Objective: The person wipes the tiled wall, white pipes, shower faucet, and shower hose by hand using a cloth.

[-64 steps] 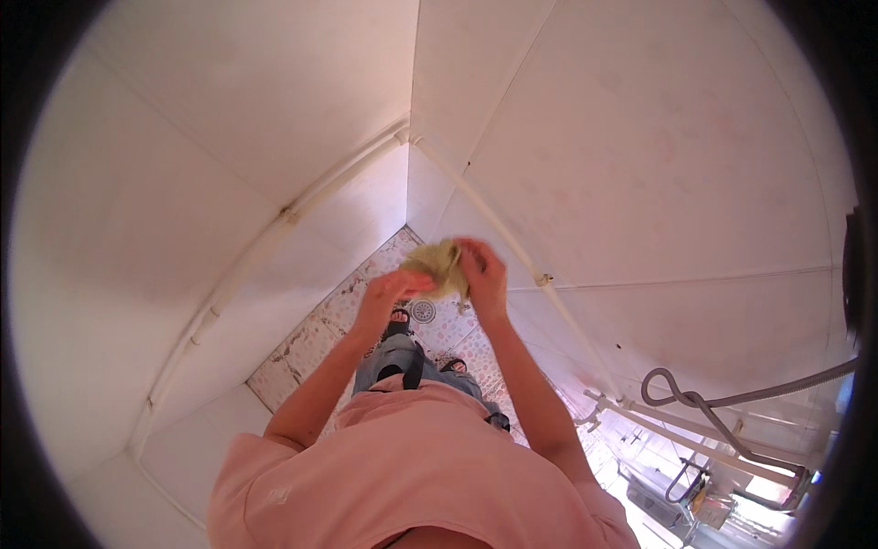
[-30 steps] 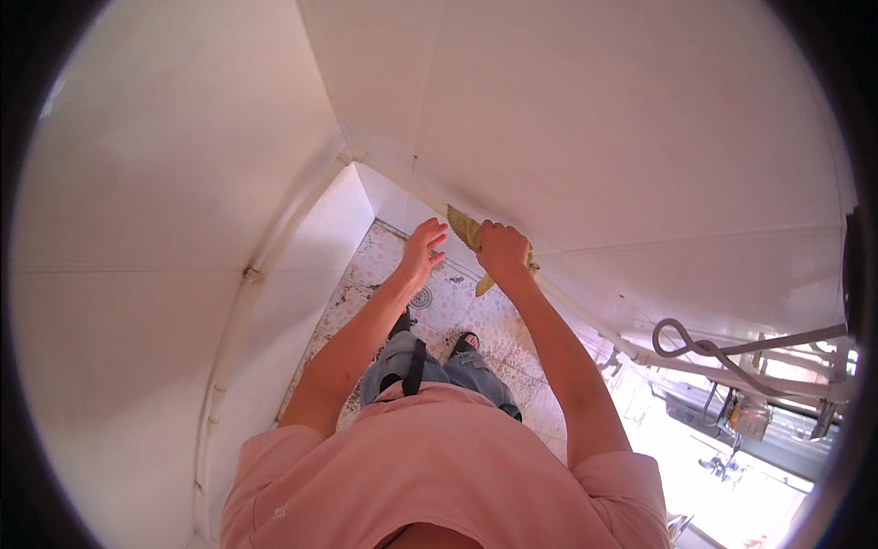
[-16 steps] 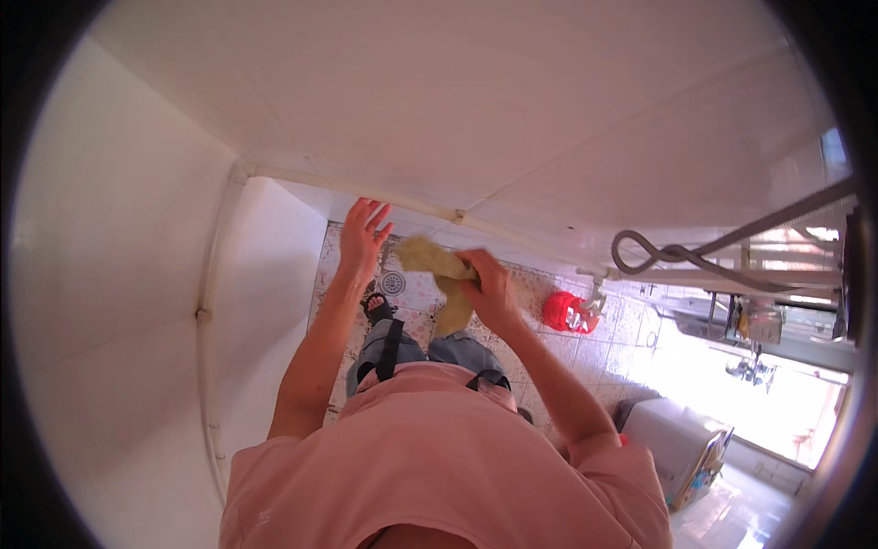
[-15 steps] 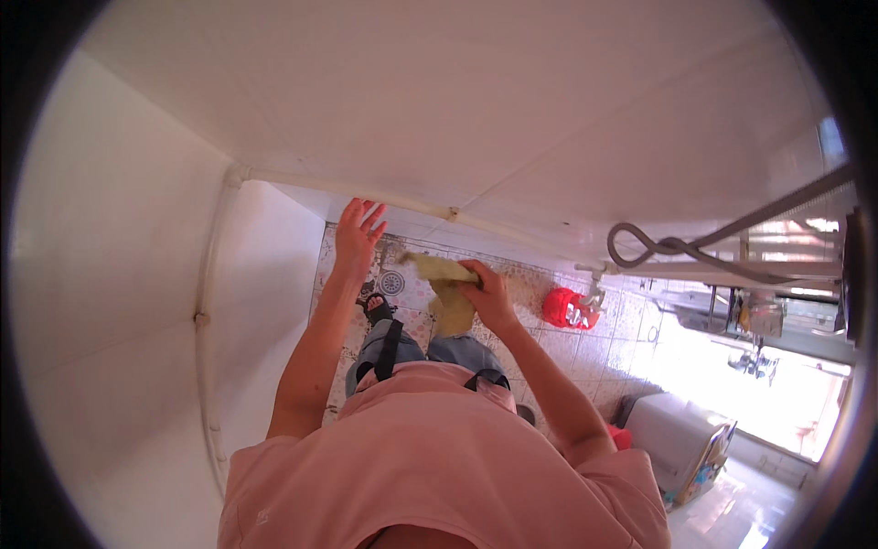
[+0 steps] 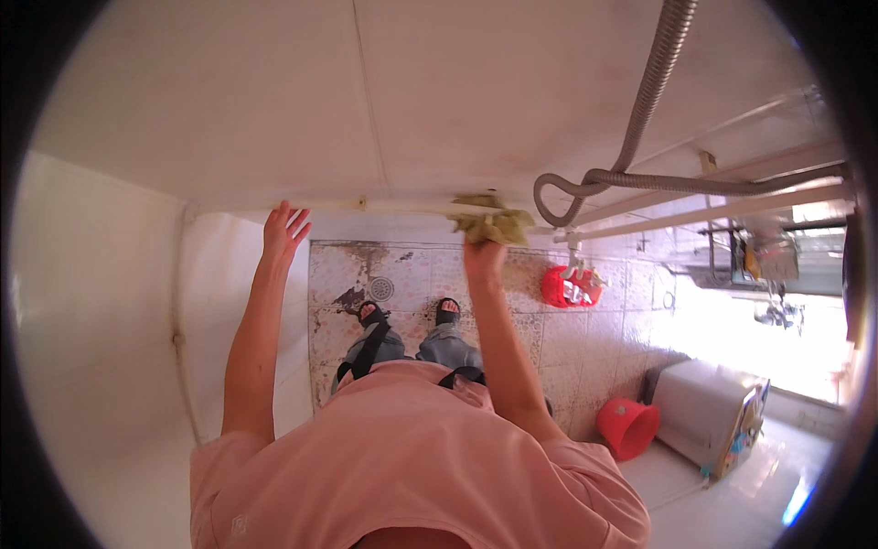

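My right hand (image 5: 485, 256) grips a yellow-green cloth (image 5: 498, 226), which is bunched around or against the thin white pipe (image 5: 412, 208) running along the wall. Part of the cloth shows above the pipe, and my fingers are mostly hidden by it. Farther left, my left hand (image 5: 285, 233) is raised beside the same pipe with its fingers spread and nothing in it. Whether its fingertips touch the pipe I cannot tell.
A grey corrugated hose (image 5: 647, 87) loops down at the right. Below it stands a red basket (image 5: 572, 287); a red bucket (image 5: 628, 428) lies near a grey box-shaped appliance (image 5: 704, 412). A round drain (image 5: 381, 289) is set in the stained floor tiles.
My right hand has carried the cloth forward from above the floor to the pipe. The view has shifted right, bringing the red bucket into full sight. My left hand remains spread near the pipe.
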`<state>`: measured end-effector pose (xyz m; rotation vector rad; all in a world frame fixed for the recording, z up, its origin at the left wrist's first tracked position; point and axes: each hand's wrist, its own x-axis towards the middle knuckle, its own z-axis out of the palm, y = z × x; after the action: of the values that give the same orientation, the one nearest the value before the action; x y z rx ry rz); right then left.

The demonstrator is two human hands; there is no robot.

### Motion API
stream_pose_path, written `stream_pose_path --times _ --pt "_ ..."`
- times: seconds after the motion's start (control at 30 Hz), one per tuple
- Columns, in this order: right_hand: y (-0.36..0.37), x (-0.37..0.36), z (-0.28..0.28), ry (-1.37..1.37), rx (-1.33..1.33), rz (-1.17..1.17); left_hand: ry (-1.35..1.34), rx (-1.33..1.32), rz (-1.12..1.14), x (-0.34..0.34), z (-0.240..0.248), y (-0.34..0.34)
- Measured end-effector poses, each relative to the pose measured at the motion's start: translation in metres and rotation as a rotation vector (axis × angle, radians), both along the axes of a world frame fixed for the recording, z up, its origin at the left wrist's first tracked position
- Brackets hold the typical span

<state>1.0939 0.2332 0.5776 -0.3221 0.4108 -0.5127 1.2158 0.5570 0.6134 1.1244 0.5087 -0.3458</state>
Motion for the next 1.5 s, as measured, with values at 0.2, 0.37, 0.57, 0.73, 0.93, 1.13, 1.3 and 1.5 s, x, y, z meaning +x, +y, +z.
stream_pose_path --times 0.2,0.37,0.57,0.73,0.93,1.13,1.3,1.5 --pt "0.138 0.043 0.019 0.016 0.115 0.328 0.048 0.183 0.015 -0.002 0.005 0.002" --pt "0.149 0.029 -0.035 0.142 -0.075 0.587 -0.05 0.325 -0.08 -0.022 0.004 0.022" --pt "0.197 0.004 -0.049 0.026 0.054 0.778 0.051 0.187 0.028 -0.145 -0.041 0.103" --pt "0.281 0.109 -0.006 -0.027 0.106 0.553 0.218 0.035 0.164 -0.246 -0.048 0.156" --pt "0.395 0.157 0.023 -0.083 0.054 0.619 0.281 0.033 0.35 -0.292 -0.044 0.203" --pt "0.481 0.189 0.027 0.084 0.039 0.923 0.24 -0.038 0.534 -0.298 -0.041 0.219" --pt "0.466 0.192 0.007 0.197 -0.728 0.961 0.283 -0.029 0.637 -0.311 -0.041 0.199" --pt "0.409 0.158 0.039 -0.131 -1.848 1.024 0.169 -0.039 0.784 -0.289 -0.04 0.192"
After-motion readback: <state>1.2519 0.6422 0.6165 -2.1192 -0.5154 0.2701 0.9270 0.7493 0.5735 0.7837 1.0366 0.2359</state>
